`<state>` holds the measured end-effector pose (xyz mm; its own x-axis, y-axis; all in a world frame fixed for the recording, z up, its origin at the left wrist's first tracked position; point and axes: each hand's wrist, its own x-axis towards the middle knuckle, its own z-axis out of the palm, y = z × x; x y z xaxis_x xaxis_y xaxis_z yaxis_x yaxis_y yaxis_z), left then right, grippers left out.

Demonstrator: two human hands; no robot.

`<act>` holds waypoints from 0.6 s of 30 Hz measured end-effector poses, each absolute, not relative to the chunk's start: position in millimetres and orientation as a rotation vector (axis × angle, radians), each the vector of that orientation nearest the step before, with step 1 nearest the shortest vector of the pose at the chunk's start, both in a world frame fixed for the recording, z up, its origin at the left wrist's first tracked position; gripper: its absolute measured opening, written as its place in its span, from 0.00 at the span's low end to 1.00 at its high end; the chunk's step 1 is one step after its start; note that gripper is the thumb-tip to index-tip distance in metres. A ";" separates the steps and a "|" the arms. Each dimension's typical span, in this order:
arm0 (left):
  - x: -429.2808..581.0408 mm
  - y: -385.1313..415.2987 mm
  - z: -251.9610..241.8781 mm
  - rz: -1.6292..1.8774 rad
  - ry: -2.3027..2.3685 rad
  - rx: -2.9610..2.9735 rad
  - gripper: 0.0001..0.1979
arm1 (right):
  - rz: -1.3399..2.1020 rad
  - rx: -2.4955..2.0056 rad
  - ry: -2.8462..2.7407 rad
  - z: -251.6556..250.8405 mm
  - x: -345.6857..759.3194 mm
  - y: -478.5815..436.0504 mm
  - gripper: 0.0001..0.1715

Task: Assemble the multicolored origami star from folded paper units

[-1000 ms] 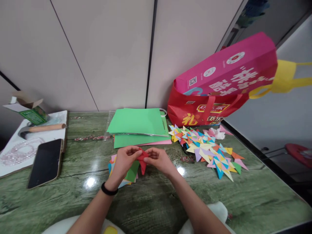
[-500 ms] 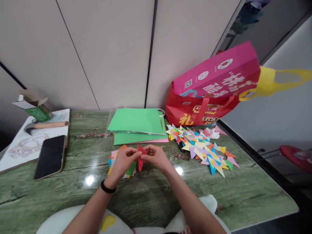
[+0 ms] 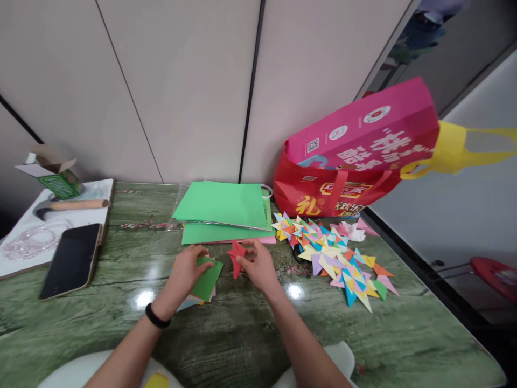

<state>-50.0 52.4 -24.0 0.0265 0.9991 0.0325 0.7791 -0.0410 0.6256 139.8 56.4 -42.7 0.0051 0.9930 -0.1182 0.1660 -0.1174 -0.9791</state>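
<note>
My right hand [image 3: 258, 265] pinches a red folded paper piece [image 3: 235, 258] by its right edge, just above the table. To its left, my left hand [image 3: 184, 275] rests over a small stack of coloured paper squares [image 3: 208, 280] with a green sheet on top. Its thumb and fingers are apart, and part of the stack is hidden beneath the hand. A pile of folded paper pieces [image 3: 335, 250] in many colours lies to the right of my right hand.
Behind my hands lie large green paper sheets [image 3: 226, 202]. A red bag [image 3: 302, 183] holding a pink box [image 3: 359, 129] stands at the back right. On the left are a phone [image 3: 72, 261], a wooden-handled sickle [image 3: 78, 205], a small green box [image 3: 60, 183] and a white board [image 3: 99, 196].
My left hand has let go of the red folded paper piece and moved left onto the paper stack. My right hand still holds the red piece.
</note>
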 end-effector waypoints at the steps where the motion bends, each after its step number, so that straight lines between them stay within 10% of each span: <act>1: -50.7 51.6 -23.9 0.532 1.828 1.962 0.13 | 1.156 -1.470 -1.334 -43.4 143.3 57.1 0.20; 8: -43.5 43.9 -19.6 -0.031 1.843 2.234 0.40 | 0.759 -1.844 -1.749 -25.8 150.6 49.9 0.20; 18: -44.3 43.8 -24.6 0.022 1.888 2.304 0.36 | 1.146 -1.456 -1.849 -46.3 122.9 41.8 0.15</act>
